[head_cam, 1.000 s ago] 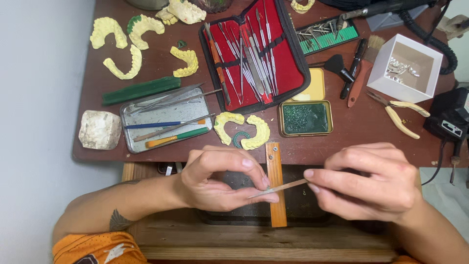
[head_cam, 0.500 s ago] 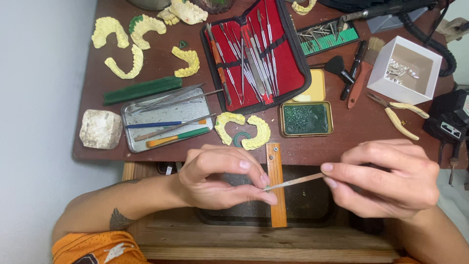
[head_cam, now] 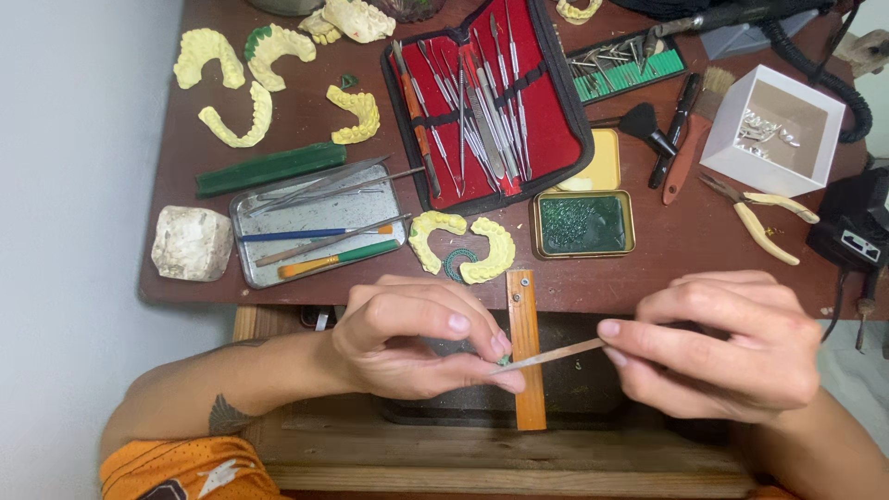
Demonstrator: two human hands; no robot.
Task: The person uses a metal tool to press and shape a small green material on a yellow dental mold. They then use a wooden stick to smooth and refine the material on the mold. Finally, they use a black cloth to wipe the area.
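Below the front edge of the brown table (head_cam: 685,268), over a narrow wooden peg (head_cam: 526,356) that sticks out toward the person, a thin metal tool (head_cam: 548,356) lies almost level. Its long axis runs left to right, the right end slightly higher, the tip pointing toward the left hand (head_cam: 417,338). That hand is curled, thumb underneath, fingertips pinched on something small and green right at the tool's tip, too tiny to make out. The right hand (head_cam: 722,347) grasps the tool's other end between thumb and forefinger, remaining fingers folded, knuckles up. Both forearms come in from the lower corners. Just behind the hands on the table sit yellow tooth casts (head_cam: 463,245), a green tin (head_cam: 583,224) and a metal tray (head_cam: 319,222).
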